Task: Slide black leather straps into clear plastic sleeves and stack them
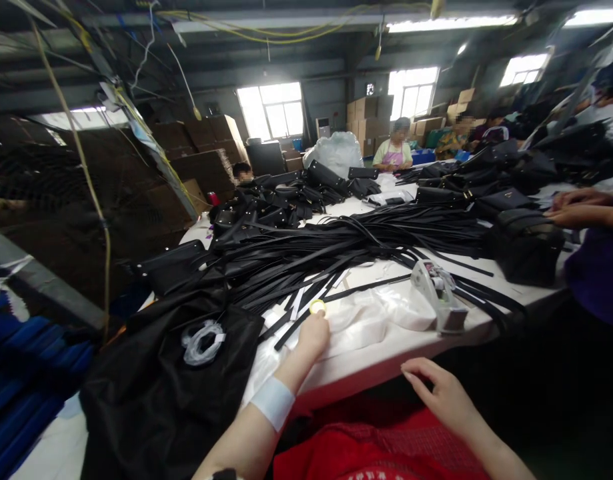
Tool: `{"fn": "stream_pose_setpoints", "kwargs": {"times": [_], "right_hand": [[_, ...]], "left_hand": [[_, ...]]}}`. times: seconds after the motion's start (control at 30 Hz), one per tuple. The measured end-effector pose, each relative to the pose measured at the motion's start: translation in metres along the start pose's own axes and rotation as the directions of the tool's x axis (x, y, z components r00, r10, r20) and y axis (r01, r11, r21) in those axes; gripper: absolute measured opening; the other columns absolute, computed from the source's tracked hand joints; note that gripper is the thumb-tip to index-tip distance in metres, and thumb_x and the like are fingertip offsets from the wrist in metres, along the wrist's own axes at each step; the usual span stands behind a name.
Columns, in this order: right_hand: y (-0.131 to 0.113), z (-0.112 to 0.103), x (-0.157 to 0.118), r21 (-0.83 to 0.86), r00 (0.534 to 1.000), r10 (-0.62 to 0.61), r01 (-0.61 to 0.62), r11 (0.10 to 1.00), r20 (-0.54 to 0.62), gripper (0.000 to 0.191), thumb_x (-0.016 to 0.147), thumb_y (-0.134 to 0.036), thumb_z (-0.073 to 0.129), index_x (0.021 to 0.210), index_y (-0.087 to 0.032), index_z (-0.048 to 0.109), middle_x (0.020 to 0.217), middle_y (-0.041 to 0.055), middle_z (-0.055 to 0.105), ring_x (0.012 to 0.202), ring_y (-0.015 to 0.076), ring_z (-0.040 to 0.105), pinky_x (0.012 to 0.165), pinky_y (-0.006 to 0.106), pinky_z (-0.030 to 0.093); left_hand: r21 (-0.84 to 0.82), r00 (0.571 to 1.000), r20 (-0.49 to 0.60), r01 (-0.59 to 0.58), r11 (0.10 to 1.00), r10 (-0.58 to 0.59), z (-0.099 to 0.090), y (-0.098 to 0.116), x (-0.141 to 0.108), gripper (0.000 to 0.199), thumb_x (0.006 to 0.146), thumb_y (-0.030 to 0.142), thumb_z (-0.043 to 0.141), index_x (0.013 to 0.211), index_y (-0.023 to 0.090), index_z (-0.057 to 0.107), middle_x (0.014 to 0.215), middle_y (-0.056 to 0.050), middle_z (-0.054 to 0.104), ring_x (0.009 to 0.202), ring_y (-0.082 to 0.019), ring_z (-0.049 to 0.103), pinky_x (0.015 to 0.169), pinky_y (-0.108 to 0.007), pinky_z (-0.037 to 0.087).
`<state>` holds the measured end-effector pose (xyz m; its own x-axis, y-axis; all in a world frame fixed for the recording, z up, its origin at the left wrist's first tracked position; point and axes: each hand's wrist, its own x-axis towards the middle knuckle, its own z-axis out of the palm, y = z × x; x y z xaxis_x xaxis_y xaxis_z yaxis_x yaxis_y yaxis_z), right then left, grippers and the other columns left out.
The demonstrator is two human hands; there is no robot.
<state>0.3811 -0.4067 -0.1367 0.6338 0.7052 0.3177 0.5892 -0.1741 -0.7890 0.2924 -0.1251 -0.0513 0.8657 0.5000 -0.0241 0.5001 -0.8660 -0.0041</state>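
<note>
My left hand [315,335] is closed on a small yellow-rimmed round item [317,307] over the white table near its front edge. White plastic film [371,320] lies just right of that hand. My right hand [439,390] hangs in front of the table edge, thumb and fingers apart, holding nothing. A white tape dispenser [439,300] stands on the table beyond it. Long black straps [336,243] are heaped across the middle of the table, some reaching toward my left hand.
Black fabric [171,400] with a coil of clear bands [203,343] drapes at the left. Black bags [286,200] pile up behind the straps. A person's hands [581,208] are at the right beside a black bag [526,247]. Other people sit farther back.
</note>
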Motion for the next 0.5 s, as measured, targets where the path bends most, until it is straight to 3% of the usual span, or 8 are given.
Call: {"fn": "stream_pose_setpoints", "kwargs": {"times": [0.1,0.2,0.3,0.4,0.5], "right_hand": [[0.0,0.004,-0.004,0.015,1.0,0.004,-0.004,1.0,0.03,0.023,0.092,-0.033,0.051,0.085,-0.022,0.069,0.088,0.0053,0.072,0.083,0.0207,0.069,0.079,0.03,0.056],[-0.003,0.005,-0.003,0.047,0.999,0.033,-0.034,0.998,0.021,0.022,0.091,-0.032,0.051,0.08,-0.022,0.068,0.083,0.0037,0.071,0.08,0.0212,0.068,0.077,0.032,0.055],[-0.018,0.003,0.006,0.178,0.997,0.081,-0.082,0.981,0.012,0.02,0.087,-0.037,0.057,0.079,-0.024,0.07,0.082,0.0034,0.071,0.081,0.0252,0.068,0.08,0.038,0.055],[-0.041,0.01,0.028,0.481,0.976,0.155,-0.212,0.851,0.155,0.023,0.081,-0.044,0.068,0.075,-0.022,0.071,0.079,0.004,0.071,0.086,0.0276,0.066,0.087,0.043,0.052],[-0.065,0.03,0.061,0.666,0.937,0.156,-0.333,0.668,0.312,0.04,0.086,-0.055,0.06,0.09,-0.017,0.07,0.086,0.0082,0.073,0.088,0.0262,0.069,0.085,0.045,0.054]], "left_hand": [[0.011,1.0,-0.003,0.019,1.0,-0.019,0.005,0.0,-0.006,0.031,0.084,0.003,0.046,0.095,0.014,0.072,0.102,-0.015,0.071,0.101,-0.026,0.067,0.089,-0.033,0.05],[0.006,0.999,-0.042,-0.005,1.0,0.006,-0.003,-0.005,-0.013,0.017,0.084,0.015,0.056,0.089,0.018,0.072,0.109,-0.012,0.07,0.099,-0.026,0.067,0.088,-0.035,0.051],[-0.072,0.984,-0.177,-0.037,0.997,0.024,-0.021,-0.007,-0.023,0.014,0.086,0.031,0.06,0.083,0.021,0.07,0.121,-0.007,0.065,0.103,-0.026,0.064,0.091,-0.038,0.05],[-0.203,0.954,-0.292,-0.138,0.969,0.074,-0.04,-0.007,-0.032,0.019,0.089,0.034,0.058,0.08,0.021,0.067,0.121,-0.008,0.065,0.108,-0.025,0.06,0.096,-0.038,0.046],[-0.389,0.982,-0.161,-0.155,0.908,0.098,-0.053,-0.001,-0.045,0.027,0.094,0.035,0.046,0.079,0.019,0.061,0.092,-0.007,0.071,0.088,-0.02,0.064,0.084,-0.033,0.05]]}}
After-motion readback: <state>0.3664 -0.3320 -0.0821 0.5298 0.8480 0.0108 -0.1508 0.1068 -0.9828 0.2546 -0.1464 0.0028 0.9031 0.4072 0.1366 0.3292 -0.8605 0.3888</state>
